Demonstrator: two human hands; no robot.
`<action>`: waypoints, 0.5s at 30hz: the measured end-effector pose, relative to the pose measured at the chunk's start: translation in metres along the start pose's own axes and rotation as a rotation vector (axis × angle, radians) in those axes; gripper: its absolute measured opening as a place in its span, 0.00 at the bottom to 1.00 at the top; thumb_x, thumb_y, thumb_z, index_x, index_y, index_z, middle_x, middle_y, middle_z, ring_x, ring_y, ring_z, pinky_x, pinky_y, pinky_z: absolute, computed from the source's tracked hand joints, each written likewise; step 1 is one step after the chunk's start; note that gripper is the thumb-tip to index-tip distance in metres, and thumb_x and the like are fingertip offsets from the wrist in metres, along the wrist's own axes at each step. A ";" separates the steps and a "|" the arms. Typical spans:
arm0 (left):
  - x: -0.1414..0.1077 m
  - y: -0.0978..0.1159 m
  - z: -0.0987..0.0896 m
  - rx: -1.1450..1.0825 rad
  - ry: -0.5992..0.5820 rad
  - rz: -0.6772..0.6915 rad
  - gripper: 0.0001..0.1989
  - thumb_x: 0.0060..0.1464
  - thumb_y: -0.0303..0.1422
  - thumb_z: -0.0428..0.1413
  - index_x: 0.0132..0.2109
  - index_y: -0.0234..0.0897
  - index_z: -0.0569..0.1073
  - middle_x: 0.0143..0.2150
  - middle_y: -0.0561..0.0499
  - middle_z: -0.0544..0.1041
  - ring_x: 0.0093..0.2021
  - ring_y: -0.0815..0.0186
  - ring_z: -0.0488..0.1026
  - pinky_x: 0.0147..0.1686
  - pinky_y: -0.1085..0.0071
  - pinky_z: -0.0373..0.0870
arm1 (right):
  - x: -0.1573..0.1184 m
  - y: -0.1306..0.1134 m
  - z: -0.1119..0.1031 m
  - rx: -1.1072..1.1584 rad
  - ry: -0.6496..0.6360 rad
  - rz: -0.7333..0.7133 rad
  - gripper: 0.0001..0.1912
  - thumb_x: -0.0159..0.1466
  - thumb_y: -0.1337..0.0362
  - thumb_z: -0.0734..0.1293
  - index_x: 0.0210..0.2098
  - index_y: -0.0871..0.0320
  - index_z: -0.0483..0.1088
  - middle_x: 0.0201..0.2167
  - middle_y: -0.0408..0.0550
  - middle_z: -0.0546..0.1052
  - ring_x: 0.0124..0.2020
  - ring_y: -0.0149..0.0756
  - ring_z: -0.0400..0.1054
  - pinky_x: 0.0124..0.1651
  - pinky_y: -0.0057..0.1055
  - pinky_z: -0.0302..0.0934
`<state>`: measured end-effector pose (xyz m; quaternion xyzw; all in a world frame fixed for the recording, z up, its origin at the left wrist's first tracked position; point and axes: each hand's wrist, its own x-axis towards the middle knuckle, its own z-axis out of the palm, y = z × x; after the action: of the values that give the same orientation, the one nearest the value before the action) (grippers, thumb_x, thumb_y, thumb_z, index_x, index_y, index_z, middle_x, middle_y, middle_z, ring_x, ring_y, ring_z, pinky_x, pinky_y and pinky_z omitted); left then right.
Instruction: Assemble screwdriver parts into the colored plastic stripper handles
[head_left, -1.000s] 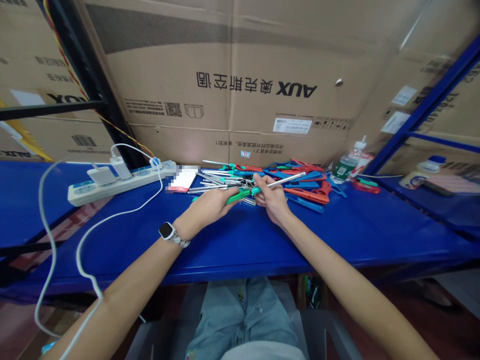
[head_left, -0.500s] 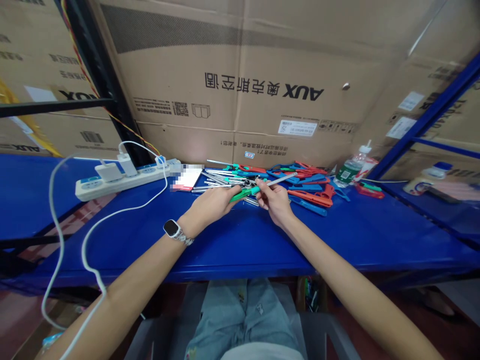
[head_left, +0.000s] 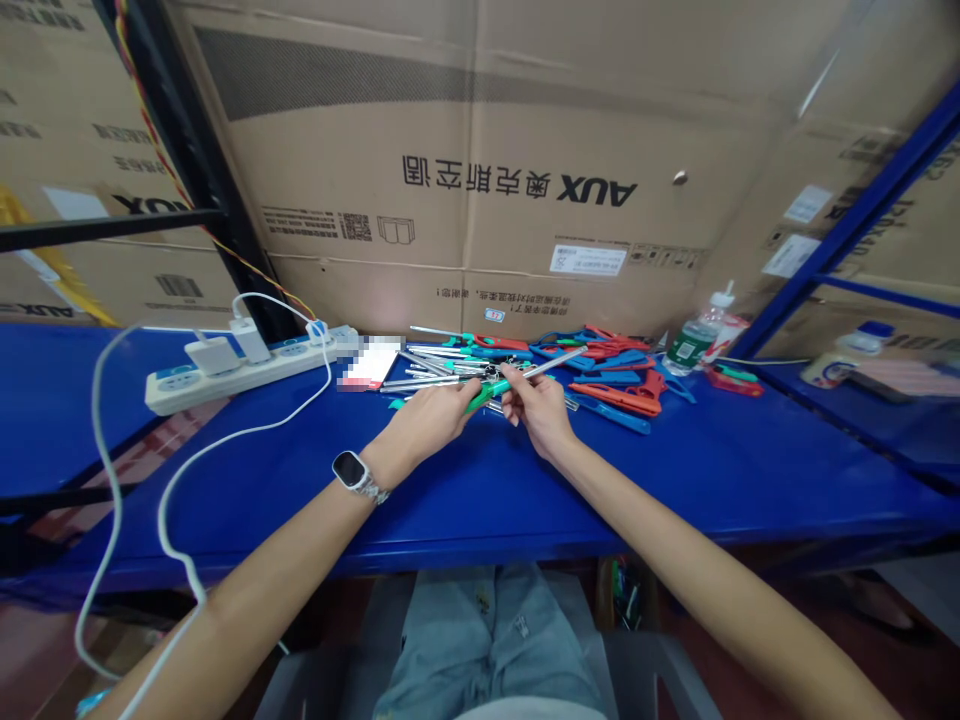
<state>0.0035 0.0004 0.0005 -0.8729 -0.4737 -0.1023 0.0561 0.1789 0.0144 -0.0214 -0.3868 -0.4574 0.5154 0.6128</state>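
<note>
My left hand point(head_left: 435, 418) is closed on a green handle point(head_left: 489, 393) above the blue table point(head_left: 465, 490). The fingers of my right hand point(head_left: 541, 405) pinch the same piece near where a silver rod point(head_left: 556, 362) sticks out to the upper right. Behind my hands lies a pile of silver rods point(head_left: 431, 375), some with green parts. Just right of it are several red and blue plastic handles point(head_left: 619, 395), heaped together. Small metal parts between my hands are too small to make out.
A white power strip point(head_left: 225, 375) with plugs and a looping cable stands at the left. A white-and-red card point(head_left: 379, 362) lies beside the rods. Toward the right are a clear bottle point(head_left: 690, 345) and another blue-capped bottle point(head_left: 844, 358). A large cardboard box point(head_left: 480, 120) rises behind.
The view has shifted slightly. Both hands keep their hold on the green-handled piece, with little change in its tilt.
</note>
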 end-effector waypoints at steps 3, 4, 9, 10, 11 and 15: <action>0.001 0.003 0.000 0.002 0.009 -0.014 0.09 0.70 0.31 0.46 0.51 0.35 0.69 0.36 0.43 0.80 0.36 0.57 0.79 0.31 0.69 0.67 | 0.000 0.001 0.004 -0.014 0.022 -0.014 0.25 0.48 0.44 0.79 0.24 0.57 0.69 0.16 0.41 0.72 0.13 0.26 0.62 0.14 0.24 0.56; 0.001 0.003 0.000 -0.003 0.016 -0.011 0.10 0.70 0.31 0.45 0.51 0.35 0.69 0.36 0.43 0.80 0.35 0.56 0.79 0.31 0.68 0.67 | -0.001 0.002 0.005 -0.028 0.024 -0.021 0.25 0.49 0.43 0.79 0.23 0.57 0.68 0.16 0.41 0.72 0.13 0.26 0.61 0.13 0.24 0.55; 0.003 0.005 -0.001 -0.003 -0.025 -0.018 0.11 0.71 0.32 0.44 0.51 0.33 0.68 0.39 0.40 0.81 0.36 0.55 0.80 0.32 0.67 0.68 | -0.001 0.003 0.009 -0.068 0.015 -0.055 0.27 0.49 0.41 0.77 0.22 0.56 0.67 0.15 0.40 0.70 0.13 0.26 0.60 0.13 0.24 0.53; 0.004 0.006 -0.002 0.001 -0.040 -0.026 0.11 0.72 0.33 0.44 0.51 0.33 0.68 0.40 0.40 0.81 0.36 0.54 0.80 0.32 0.67 0.69 | -0.001 0.003 0.009 -0.065 0.013 -0.054 0.27 0.49 0.41 0.77 0.22 0.56 0.66 0.14 0.40 0.70 0.13 0.25 0.60 0.13 0.24 0.52; 0.004 0.007 -0.003 0.007 -0.049 -0.033 0.11 0.72 0.33 0.44 0.51 0.33 0.68 0.40 0.39 0.81 0.37 0.54 0.81 0.33 0.66 0.69 | -0.001 0.003 0.010 -0.062 0.009 -0.052 0.28 0.48 0.40 0.77 0.22 0.56 0.66 0.14 0.40 0.70 0.12 0.25 0.60 0.13 0.23 0.52; 0.005 0.010 -0.006 0.022 -0.057 -0.039 0.12 0.73 0.33 0.44 0.52 0.33 0.69 0.41 0.39 0.81 0.39 0.54 0.81 0.35 0.67 0.69 | -0.001 0.005 0.011 -0.067 -0.013 -0.066 0.28 0.49 0.40 0.76 0.23 0.55 0.64 0.14 0.38 0.69 0.12 0.25 0.60 0.13 0.23 0.52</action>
<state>0.0140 -0.0018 0.0074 -0.8655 -0.4929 -0.0734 0.0501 0.1671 0.0144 -0.0231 -0.3885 -0.4909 0.4819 0.6131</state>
